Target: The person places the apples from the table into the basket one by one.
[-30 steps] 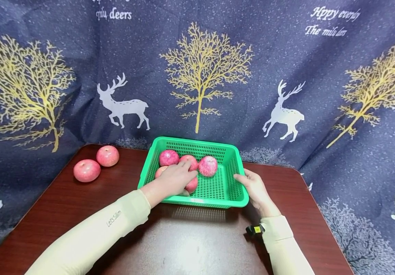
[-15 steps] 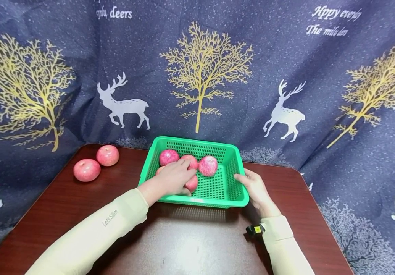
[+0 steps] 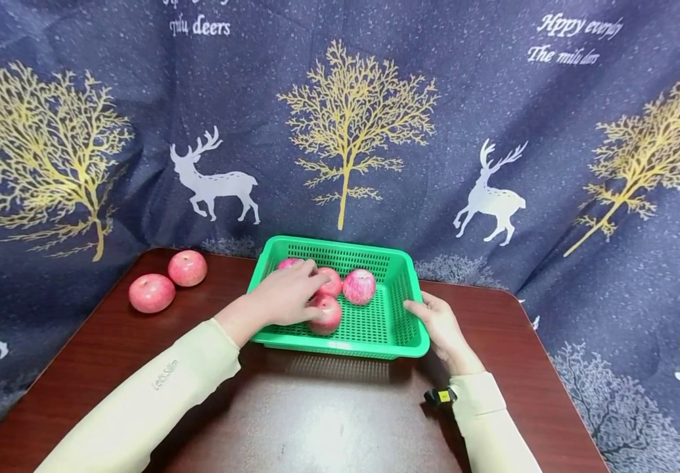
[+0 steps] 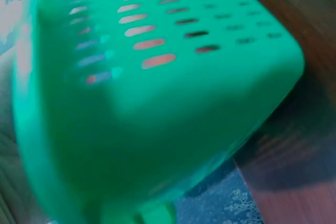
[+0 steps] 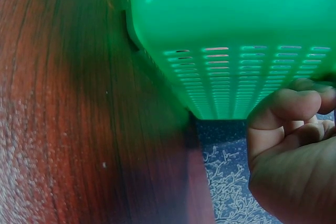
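A green plastic basket [image 3: 375, 322] with slotted walls stands on the table in the head view. Inside it lie several red apples, among them a streaked apple [image 3: 359, 287], a front apple [image 3: 326, 315] and a partly covered apple [image 3: 330, 282]. My left hand [image 3: 289, 292] reaches over the basket's left side, fingers loosely bent, its thumb overlapping the front apple. It hides part of the apples at the left. With thumb inside and fingers outside, my right hand [image 3: 443, 325] grips the basket's right rim. The right wrist view shows that hand [image 5: 294, 145] against the slotted wall.
Two more apples, a nearer apple [image 3: 152, 293] and a farther apple [image 3: 188, 268], rest on the dark wooden table [image 3: 209, 407] left of the basket. Directly behind the table hangs a blue curtain [image 3: 340, 131] printed with trees and deer.
My left hand has shifted left and slightly up off the front apple, which now shows more fully. My right hand and the basket have stayed in place.
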`<state>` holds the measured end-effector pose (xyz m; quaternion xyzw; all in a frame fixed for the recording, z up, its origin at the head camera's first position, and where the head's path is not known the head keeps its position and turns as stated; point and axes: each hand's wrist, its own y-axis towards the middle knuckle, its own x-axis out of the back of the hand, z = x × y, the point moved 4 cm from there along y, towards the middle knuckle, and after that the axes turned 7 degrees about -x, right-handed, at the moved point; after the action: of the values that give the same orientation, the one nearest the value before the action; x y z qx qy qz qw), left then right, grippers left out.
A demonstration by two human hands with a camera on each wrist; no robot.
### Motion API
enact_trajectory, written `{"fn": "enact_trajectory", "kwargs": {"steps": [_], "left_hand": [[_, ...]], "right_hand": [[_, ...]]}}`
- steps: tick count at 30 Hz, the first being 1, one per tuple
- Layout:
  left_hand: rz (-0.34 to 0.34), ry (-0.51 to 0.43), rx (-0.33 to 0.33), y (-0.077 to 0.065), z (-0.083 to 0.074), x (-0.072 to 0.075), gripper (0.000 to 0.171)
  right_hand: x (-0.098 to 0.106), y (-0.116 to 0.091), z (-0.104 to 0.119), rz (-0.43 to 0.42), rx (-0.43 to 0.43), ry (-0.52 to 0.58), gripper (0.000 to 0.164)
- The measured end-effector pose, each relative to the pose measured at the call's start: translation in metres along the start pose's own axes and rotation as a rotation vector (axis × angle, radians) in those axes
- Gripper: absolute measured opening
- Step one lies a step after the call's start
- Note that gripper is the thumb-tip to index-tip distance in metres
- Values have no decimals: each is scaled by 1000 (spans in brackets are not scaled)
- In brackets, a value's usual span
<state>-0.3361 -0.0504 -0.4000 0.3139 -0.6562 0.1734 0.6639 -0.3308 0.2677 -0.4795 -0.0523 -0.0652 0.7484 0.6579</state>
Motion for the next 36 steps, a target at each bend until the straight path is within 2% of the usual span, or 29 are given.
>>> {"fn": "enact_trajectory", "kwargs": {"steps": [3, 5, 9, 16, 29, 36], "left_hand": [[-57, -49, 40, -5, 6, 12, 56], [-104, -68, 59, -8, 12, 20, 59], [-178, -68, 82, -17, 27, 35, 65], [-250, -40, 137, -37, 52, 48, 58], [-378, -15, 344, -81, 106, 50, 55], [-370, 30, 441, -104, 129, 48, 57]], "right_hand": [[-1, -1, 0, 5, 7, -6, 52], [-2, -1, 1, 12, 12, -5, 53], [-2, -1, 1, 12, 20, -4, 54], [0, -2, 0, 2, 10, 3, 52], [0, -1, 1, 14, 11, 13, 53], [-3, -2, 3, 17, 13, 21, 53]]}}
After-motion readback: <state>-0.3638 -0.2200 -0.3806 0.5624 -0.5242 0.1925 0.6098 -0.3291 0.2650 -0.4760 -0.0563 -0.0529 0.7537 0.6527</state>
